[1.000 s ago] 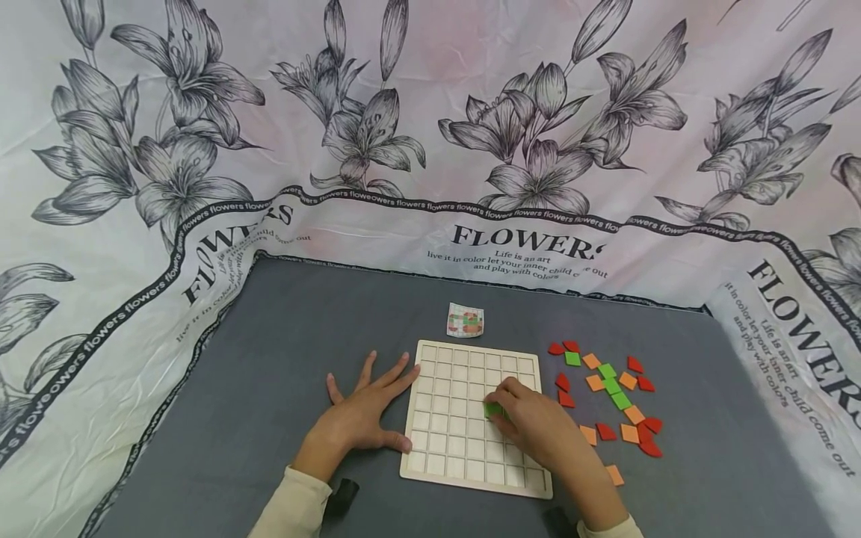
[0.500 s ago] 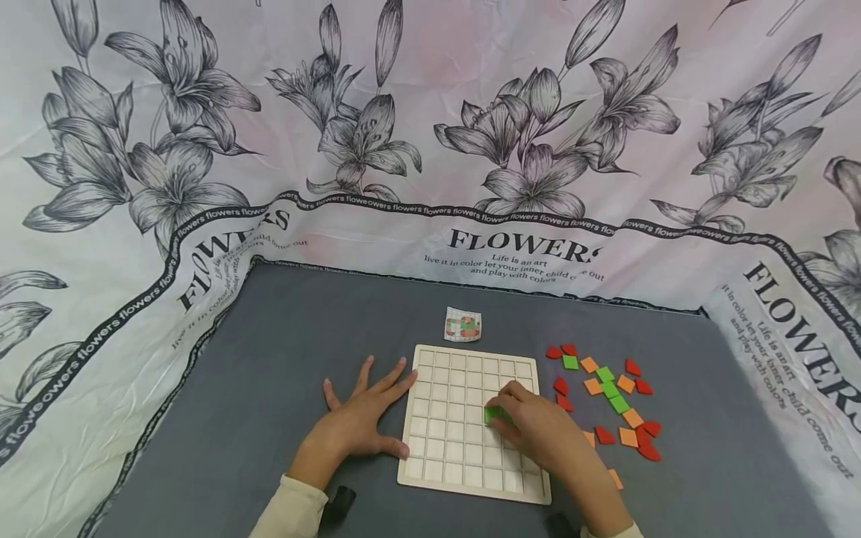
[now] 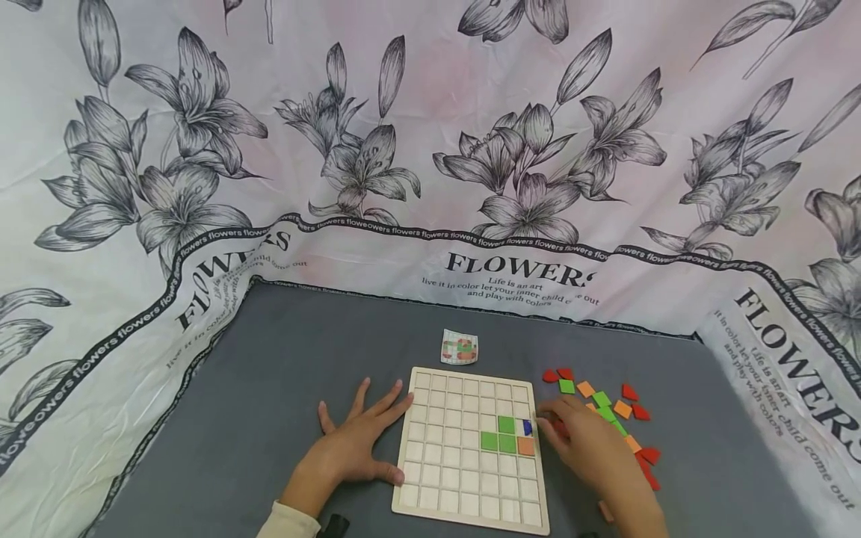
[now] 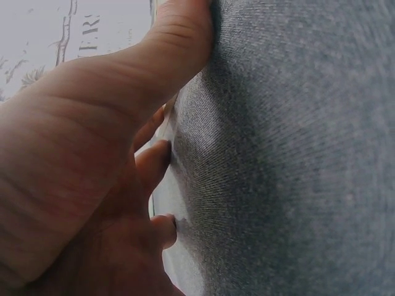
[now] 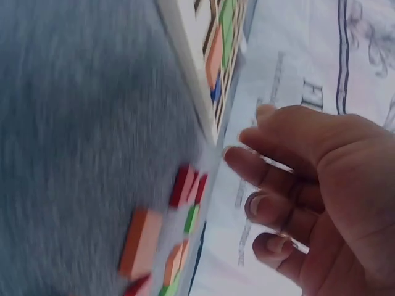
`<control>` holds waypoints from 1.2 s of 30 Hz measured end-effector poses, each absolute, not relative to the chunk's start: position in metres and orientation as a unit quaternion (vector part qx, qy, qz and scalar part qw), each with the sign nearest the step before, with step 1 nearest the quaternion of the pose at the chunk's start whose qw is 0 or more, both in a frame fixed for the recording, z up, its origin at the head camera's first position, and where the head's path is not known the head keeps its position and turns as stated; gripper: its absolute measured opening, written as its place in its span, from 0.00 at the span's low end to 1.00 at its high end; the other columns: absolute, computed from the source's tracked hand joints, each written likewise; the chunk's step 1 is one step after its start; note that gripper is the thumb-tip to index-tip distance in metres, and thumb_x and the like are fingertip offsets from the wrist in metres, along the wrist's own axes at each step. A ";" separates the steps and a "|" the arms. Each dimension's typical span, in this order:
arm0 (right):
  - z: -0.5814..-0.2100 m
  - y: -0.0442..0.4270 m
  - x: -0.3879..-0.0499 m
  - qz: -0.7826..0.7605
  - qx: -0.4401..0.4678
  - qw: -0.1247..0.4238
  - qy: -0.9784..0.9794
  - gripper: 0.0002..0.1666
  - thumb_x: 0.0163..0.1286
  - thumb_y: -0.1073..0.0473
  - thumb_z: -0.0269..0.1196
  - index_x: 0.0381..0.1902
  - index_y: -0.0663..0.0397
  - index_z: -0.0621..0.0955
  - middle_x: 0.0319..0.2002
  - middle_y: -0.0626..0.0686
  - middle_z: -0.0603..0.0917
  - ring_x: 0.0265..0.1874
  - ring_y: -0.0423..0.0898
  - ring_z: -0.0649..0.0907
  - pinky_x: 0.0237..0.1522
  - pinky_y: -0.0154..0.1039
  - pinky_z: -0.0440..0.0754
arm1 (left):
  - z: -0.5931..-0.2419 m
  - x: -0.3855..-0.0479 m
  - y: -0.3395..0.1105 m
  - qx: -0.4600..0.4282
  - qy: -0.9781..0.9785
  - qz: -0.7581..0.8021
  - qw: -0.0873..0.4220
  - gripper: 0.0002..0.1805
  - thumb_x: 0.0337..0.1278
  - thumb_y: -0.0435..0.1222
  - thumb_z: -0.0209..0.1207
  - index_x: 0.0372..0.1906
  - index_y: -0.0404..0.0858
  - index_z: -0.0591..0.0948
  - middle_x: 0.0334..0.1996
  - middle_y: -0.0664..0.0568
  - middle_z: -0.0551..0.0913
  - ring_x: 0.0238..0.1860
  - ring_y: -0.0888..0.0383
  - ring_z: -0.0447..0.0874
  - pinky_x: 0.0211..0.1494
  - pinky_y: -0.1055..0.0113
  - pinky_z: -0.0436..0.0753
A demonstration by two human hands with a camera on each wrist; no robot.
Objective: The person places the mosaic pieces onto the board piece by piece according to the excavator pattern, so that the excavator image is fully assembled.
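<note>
My left hand (image 3: 350,448) lies with fingers spread at the left edge of the wooden grid board (image 3: 437,502); thumb and a fingertip touch its rim. On the board's right side sit three green square tiles (image 3: 507,443), an orange square tile (image 3: 525,446) and a small blue piece (image 3: 528,427). My right hand (image 3: 592,448) is just right of the board, above loose tiles and partly hiding them. In the right wrist view, the right hand (image 5: 327,179) has bent, relaxed fingers with nothing between them.
Loose red pieces (image 3: 640,412), green tiles (image 3: 601,399) and orange tiles (image 3: 622,409) lie scattered right of the board. A small printed pattern card (image 3: 460,347) lies behind it. A flower-printed cloth (image 3: 377,250) hangs around the grey table (image 3: 323,329).
My right hand has let go of the green tile, now lying in the grid, and moved right off the board. The left hand keeps its place. The head view has tilted upward.
</note>
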State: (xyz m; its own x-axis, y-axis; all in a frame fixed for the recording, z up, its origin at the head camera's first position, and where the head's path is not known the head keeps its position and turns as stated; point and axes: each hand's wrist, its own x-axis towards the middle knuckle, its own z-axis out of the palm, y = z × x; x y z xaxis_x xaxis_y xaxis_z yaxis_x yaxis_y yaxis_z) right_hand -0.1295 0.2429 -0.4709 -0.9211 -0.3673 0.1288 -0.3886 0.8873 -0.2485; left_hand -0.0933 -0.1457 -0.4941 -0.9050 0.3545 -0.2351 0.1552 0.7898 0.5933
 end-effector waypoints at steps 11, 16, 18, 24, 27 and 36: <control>-0.468 0.289 -0.133 0.133 0.042 -0.025 -0.990 0.20 0.74 0.52 0.69 0.56 0.61 0.86 0.48 0.58 0.86 0.39 0.53 0.87 0.33 0.56 0.85 | -0.496 -0.088 -0.146 0.131 0.931 0.294 0.174 0.66 0.35 0.61 0.80 0.85 0.65 0.58 0.87 0.64 0.48 0.86 0.38 0.26 0.59 0.11 0.20; -0.470 0.303 -0.139 0.103 0.003 -0.067 -0.992 0.22 0.72 0.52 0.71 0.54 0.65 0.85 0.52 0.64 0.84 0.47 0.64 0.85 0.43 0.65 0.84 | -0.498 -0.086 -0.148 0.129 0.931 0.292 0.175 0.66 0.35 0.62 0.80 0.85 0.65 0.58 0.87 0.63 0.48 0.86 0.38 0.27 0.59 0.10 0.21; -0.472 0.306 -0.141 0.095 -0.006 -0.083 -0.992 0.24 0.71 0.52 0.72 0.55 0.65 0.85 0.53 0.67 0.83 0.50 0.66 0.84 0.45 0.66 0.84 | -0.497 -0.085 -0.149 0.128 0.931 0.294 0.174 0.66 0.35 0.62 0.80 0.85 0.65 0.58 0.87 0.63 0.48 0.86 0.37 0.27 0.59 0.10 0.21; -0.474 0.309 -0.144 0.093 -0.028 -0.101 -0.990 0.28 0.69 0.53 0.74 0.59 0.66 0.83 0.57 0.71 0.80 0.52 0.69 0.83 0.44 0.68 0.83 | -0.496 -0.086 -0.151 0.138 0.929 0.302 0.165 0.66 0.36 0.63 0.78 0.85 0.63 0.58 0.87 0.62 0.48 0.85 0.35 0.26 0.58 0.10 0.20; -0.474 0.311 -0.145 0.091 -0.035 -0.101 -0.990 0.27 0.68 0.56 0.74 0.59 0.66 0.82 0.54 0.69 0.81 0.49 0.68 0.84 0.42 0.67 0.84 | -0.495 -0.088 -0.150 0.143 0.928 0.303 0.162 0.65 0.37 0.63 0.78 0.85 0.62 0.58 0.87 0.61 0.48 0.85 0.35 0.27 0.58 0.10 0.21; -0.472 0.314 -0.148 0.113 -0.018 -0.097 -0.989 0.26 0.66 0.59 0.69 0.56 0.72 0.79 0.42 0.63 0.79 0.32 0.53 0.76 0.29 0.49 0.73 | -0.491 -0.093 -0.148 0.146 0.928 0.304 0.159 0.66 0.36 0.62 0.79 0.85 0.61 0.59 0.87 0.61 0.49 0.85 0.35 0.27 0.58 0.10 0.21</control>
State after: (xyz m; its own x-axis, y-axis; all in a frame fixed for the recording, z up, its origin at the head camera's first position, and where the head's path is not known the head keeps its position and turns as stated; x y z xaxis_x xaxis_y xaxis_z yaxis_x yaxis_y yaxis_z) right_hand -0.1482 0.3144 -0.4715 -0.9803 0.0142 -0.1969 0.0584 0.9736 -0.2207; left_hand -0.0926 -0.1477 -0.4912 -0.9073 0.3666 -0.2058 0.1739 0.7729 0.6102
